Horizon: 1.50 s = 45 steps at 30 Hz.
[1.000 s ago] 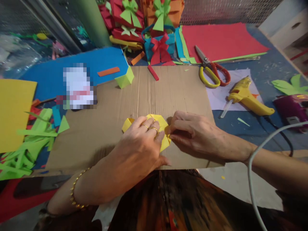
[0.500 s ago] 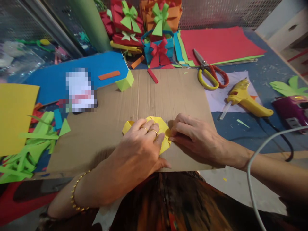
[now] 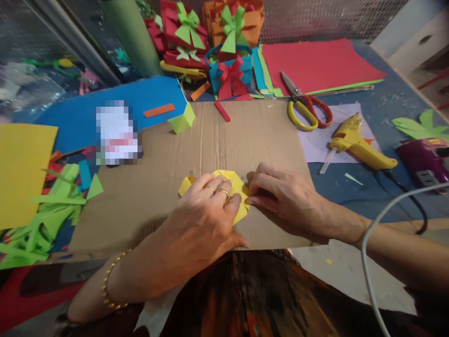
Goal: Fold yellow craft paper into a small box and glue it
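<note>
A folded yellow paper piece with angled edges lies on a brown cardboard sheet, near its front edge. My left hand rests over the piece and presses it down, fingers laid across it and thumb stretched out to the side on the cardboard. Part of the paper is hidden beneath that hand; a small folded end shows at its left. On the right side, my right hand is closed, with thumb and fingertips pinching the edge of the paper.
Scissors and a yellow glue gun lie at the right, beside a red paper stack. Paper bags with bows stand behind. Green scraps and a blurred phone-like object are left. A grey cable crosses my right forearm.
Almost nothing has moved. My right hand has shifted very slightly at the paper's right edge; my left hand stays on the piece.
</note>
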Available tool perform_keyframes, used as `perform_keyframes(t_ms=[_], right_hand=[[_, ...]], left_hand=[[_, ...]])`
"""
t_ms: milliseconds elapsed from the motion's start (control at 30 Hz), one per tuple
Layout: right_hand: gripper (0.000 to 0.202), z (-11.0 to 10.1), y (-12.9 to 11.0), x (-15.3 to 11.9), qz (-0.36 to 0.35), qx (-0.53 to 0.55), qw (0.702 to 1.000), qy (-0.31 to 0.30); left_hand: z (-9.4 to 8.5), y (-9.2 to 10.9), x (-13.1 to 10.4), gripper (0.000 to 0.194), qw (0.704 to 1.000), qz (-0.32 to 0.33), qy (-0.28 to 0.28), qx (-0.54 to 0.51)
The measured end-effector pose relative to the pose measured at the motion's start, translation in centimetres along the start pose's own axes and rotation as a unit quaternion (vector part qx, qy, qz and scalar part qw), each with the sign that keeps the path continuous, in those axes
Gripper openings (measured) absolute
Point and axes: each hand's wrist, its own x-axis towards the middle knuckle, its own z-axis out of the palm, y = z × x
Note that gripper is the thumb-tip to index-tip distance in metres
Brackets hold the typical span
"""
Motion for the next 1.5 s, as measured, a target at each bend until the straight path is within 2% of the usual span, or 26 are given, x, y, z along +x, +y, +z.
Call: perform_keyframes(t_ms=[133,233,367,500,667,767,967,1200,1500], right_hand=[[0.035,0.0,0.3,0.3,0.007,0.011,1.0,0.013],[0.043,0.0,0.5,0.3,0.013,0.017,1.0,0.015],[0.033,-0.4,0.1,-0.4,0.001,0.016,1.0,0.015],[0.02,-0.6,-1.3,-1.9,-0.012,-0.033,0.999,0.037],[0.022,-0.2,-2.3,-3.1,-0.02,-0.128,0.99,0.058],[0.024,0.1,-2.2,-3.1,-0.039,-0.157,0.985,0.059],[0.022,0.1,-2.1,-3.1,-0.052,-0.181,0.981,0.053],[0.025,0.3,-2.2,-3.3,-0.062,-0.197,0.977,0.045],[0.028,-0.1,-2.7,-2.8,-0.062,-0.221,0.973,0.023]], left_hand=[[-0.4,-0.2,-0.2,0.056,1.0,0.003,-0.028,-0.003],[-0.8,-0.2,-0.2,0.049,0.999,-0.003,-0.037,-0.015],[-1.0,0.0,-0.1,0.04,0.999,-0.014,-0.039,-0.025],[-0.7,0.1,0.1,0.046,0.999,-0.015,-0.042,-0.01],[-0.4,0.0,0.0,0.055,1.0,-0.002,-0.021,0.0],[-0.6,-0.1,-0.1,0.053,0.999,0.0,-0.036,-0.006],[-0.8,0.0,-0.3,0.05,0.999,-0.005,-0.051,-0.007],[-0.2,-0.2,-0.6,0.058,0.999,0.004,-0.048,0.003],[-0.4,-0.1,-0.6,0.064,0.999,0.002,-0.047,0.001]])
